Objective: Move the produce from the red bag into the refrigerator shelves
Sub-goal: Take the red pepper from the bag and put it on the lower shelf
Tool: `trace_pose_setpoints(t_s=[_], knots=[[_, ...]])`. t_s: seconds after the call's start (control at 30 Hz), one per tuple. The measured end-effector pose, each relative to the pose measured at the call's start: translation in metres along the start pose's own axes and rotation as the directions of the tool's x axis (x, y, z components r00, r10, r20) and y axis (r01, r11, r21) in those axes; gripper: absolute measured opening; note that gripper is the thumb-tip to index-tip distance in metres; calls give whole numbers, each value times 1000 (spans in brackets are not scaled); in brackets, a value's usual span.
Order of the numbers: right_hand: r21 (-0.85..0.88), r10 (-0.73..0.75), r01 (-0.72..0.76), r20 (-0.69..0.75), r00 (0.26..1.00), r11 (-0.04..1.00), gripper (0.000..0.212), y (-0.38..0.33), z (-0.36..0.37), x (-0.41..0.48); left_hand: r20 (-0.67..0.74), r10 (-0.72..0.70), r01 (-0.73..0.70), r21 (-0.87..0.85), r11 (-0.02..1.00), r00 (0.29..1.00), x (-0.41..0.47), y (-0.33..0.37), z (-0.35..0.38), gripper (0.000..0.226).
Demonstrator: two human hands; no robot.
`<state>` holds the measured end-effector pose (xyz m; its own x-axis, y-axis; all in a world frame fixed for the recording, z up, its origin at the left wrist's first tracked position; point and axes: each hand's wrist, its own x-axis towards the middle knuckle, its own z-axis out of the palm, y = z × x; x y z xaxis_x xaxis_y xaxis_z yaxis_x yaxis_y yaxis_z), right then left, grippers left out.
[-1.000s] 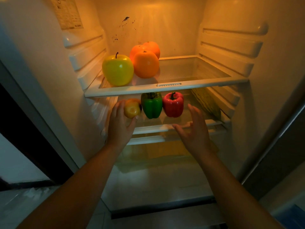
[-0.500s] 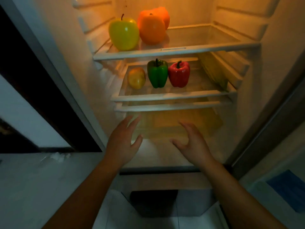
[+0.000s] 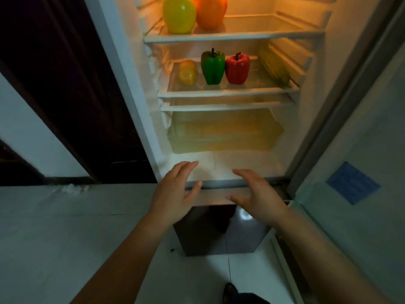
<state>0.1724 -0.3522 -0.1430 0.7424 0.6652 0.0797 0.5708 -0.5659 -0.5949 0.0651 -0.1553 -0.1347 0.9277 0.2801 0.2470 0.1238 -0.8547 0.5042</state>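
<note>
Both hands, left hand and right hand, hang empty with fingers spread before the refrigerator's bottom front edge; on the middle shelf: yellow fruit at left edge, green pepper and red pepper touching, centre.

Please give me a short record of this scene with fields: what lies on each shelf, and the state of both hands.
top shelf: yellow apple, oranges
second shelf: potato, green pepper, red pepper, corn at the right
drawer: contents unclear
left hand: open, empty, below the shelves
right hand: open, empty, below the shelves
red bag: not in view
</note>
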Motion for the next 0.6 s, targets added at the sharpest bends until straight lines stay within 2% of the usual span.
trace_pose_setpoints(t_s=[0.23, 0.6], knots=[[-10, -32, 31, -66, 997, 999, 69, -52, 14, -92, 2, 39, -39, -34, 999, 999, -97, 8, -35, 50], [-92, -4, -24, -296, 955, 995, 67, -91, -45, -199, 42, 211, -209, -44, 977, 977, -150, 80, -55, 48]])
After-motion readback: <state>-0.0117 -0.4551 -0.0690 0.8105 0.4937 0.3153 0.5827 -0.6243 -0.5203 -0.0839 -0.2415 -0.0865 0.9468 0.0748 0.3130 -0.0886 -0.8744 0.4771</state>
